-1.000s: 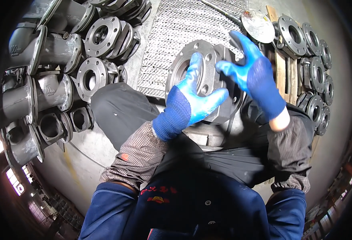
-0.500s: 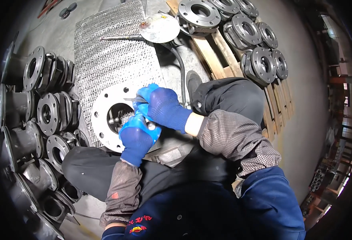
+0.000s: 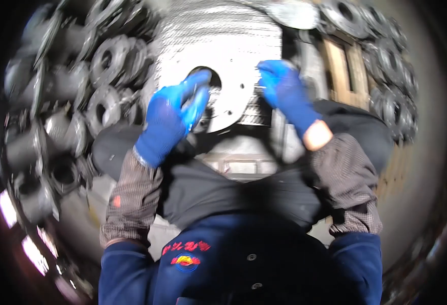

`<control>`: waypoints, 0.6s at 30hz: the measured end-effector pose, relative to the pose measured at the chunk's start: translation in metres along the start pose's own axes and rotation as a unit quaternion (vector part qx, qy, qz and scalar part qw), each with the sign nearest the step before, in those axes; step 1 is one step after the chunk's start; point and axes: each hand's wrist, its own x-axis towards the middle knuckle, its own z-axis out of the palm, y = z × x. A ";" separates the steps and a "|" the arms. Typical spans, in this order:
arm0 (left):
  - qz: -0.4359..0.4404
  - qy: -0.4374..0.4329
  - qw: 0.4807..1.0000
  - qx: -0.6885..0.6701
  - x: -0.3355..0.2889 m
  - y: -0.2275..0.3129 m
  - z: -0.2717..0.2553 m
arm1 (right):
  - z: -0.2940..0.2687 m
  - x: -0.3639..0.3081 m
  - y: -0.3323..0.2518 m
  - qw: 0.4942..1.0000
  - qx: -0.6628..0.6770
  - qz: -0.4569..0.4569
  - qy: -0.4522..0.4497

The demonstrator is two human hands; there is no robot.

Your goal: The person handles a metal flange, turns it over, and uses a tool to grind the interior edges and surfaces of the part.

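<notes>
A pale round flange (image 3: 232, 108) with a large central bore and small bolt holes lies on the ridged metal sheet (image 3: 218, 28). My left hand (image 3: 170, 114), in a blue coated glove, is over the left side of the flange. Its thumb and fingers are apart beside the bore, with nothing visible between them. Right of the flange, my right hand (image 3: 283, 90), gloved the same way, hovers by the sheet's right edge. Its fingers are curled together, and motion blur hides what they may hold. The dark pointed tool cannot be seen.
Stacked grey flanged castings (image 3: 109, 60) crowd the left side. More flanged castings (image 3: 394, 63) stand on a wooden pallet (image 3: 358, 71) at the right. A pale round disc (image 3: 295, 14) lies at the far edge. My bent knees flank the work.
My hands have come apart: the left stays near the bore with fingers spread, the right has moved away rightward. The dark pointed tool is no longer visible. The view has shifted and blurred.
</notes>
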 end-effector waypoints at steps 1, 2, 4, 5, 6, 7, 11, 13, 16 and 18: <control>-0.067 0.023 0.998 -0.004 0.007 -0.003 -0.010 | -0.008 -0.001 0.003 0.994 0.061 0.094 -0.001; -0.092 0.068 0.990 -0.078 0.009 -0.013 -0.019 | -0.012 0.001 0.005 0.994 0.047 0.097 -0.004; -0.192 0.167 0.930 -0.266 0.001 -0.043 -0.036 | -0.011 0.010 -0.010 0.991 0.021 0.121 -0.053; -0.217 0.171 0.926 -0.256 -0.008 -0.061 -0.045 | -0.005 0.013 -0.023 0.983 0.006 0.167 -0.079; -0.244 0.174 0.919 -0.255 -0.018 -0.082 -0.046 | -0.001 0.015 -0.028 0.970 -0.018 0.217 -0.105; -0.309 0.162 0.900 -0.260 -0.027 -0.104 -0.046 | 0.008 0.015 -0.015 0.981 -0.092 0.145 -0.088; -0.394 0.124 0.861 -0.296 -0.025 -0.123 -0.022 | 0.012 0.017 -0.008 0.975 -0.094 0.181 -0.088; -0.408 0.131 0.808 -0.404 -0.021 -0.116 -0.007 | 0.013 0.013 -0.009 0.981 -0.079 0.168 -0.063; -0.407 0.150 0.729 -0.530 0.000 -0.099 0.011 | 0.009 0.013 -0.003 0.990 -0.060 0.121 -0.034; -0.389 0.116 0.786 -0.467 -0.001 -0.123 0.019 | 0.013 0.013 0.001 0.992 -0.046 0.113 -0.027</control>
